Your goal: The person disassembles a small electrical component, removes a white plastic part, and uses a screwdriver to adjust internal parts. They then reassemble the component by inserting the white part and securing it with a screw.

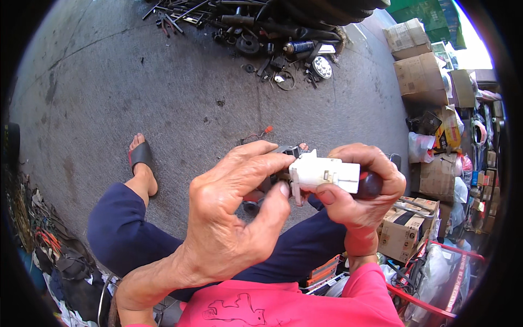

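Both my hands hold a white plastic connector-like housing (318,171) in front of my lap. My left hand (234,201) pinches its left end between fingers and thumb, where a black plastic piece (291,152) adjoins it. From the other side, my right hand (365,188) grips the housing between thumb and forefinger. A dark, rounded handle-like end (370,185) also sits inside my right hand; the rest of it is hidden. Beyond the hands shows a small orange connector (268,129) on a thin wire. A dark cylindrical part (251,207) is partly visible beneath my left hand.
A pile of black parts, tools and hoses (256,32) lies ahead on the grey concrete floor (109,82). Stacked cardboard boxes (419,76) and bags line the right, near a red metal frame (425,302). Cables and scraps (49,245) crowd the lower left.
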The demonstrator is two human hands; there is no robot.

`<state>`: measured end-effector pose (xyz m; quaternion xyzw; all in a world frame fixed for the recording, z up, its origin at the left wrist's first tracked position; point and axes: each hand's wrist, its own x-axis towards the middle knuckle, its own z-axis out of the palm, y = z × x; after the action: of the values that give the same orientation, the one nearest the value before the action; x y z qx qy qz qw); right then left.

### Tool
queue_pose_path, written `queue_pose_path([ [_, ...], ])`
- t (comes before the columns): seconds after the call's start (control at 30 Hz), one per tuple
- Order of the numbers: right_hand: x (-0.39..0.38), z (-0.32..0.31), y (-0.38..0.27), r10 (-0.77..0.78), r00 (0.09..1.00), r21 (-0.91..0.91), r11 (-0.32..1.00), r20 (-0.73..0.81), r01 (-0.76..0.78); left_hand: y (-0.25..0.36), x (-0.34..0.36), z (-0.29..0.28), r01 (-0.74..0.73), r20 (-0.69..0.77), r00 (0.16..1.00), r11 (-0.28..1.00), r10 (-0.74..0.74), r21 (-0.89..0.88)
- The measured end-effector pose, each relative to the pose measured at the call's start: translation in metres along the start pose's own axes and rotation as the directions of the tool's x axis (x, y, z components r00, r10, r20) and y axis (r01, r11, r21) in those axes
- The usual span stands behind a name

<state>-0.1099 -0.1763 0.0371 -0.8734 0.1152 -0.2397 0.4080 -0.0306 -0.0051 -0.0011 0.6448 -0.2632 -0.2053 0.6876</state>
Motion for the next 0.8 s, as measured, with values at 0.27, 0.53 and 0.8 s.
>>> queue_pose_path([
  [0.27, -0.003, 0.001, 0.0, 0.268, 0.962, 0.187, 0.949, -0.044, -0.255, -0.008, 0.0, 0.004, 0.015, -0.083, 0.996, 1.0, -0.016, -0.018],
  [0.53, -0.006, 0.003, 0.01, 0.224, 0.974, 0.333, 0.919, 0.004, -0.213, -0.008, 0.0, 0.003, 0.002, -0.14, 0.99, 1.0, -0.004, -0.015],
  [0.8, -0.002, 0.006, 0.003, 0.255, 0.967, 0.452, 0.865, -0.022, -0.217, -0.006, 0.0, 0.004, -0.005, -0.183, 0.983, 0.999, 0.014, 0.048],
])
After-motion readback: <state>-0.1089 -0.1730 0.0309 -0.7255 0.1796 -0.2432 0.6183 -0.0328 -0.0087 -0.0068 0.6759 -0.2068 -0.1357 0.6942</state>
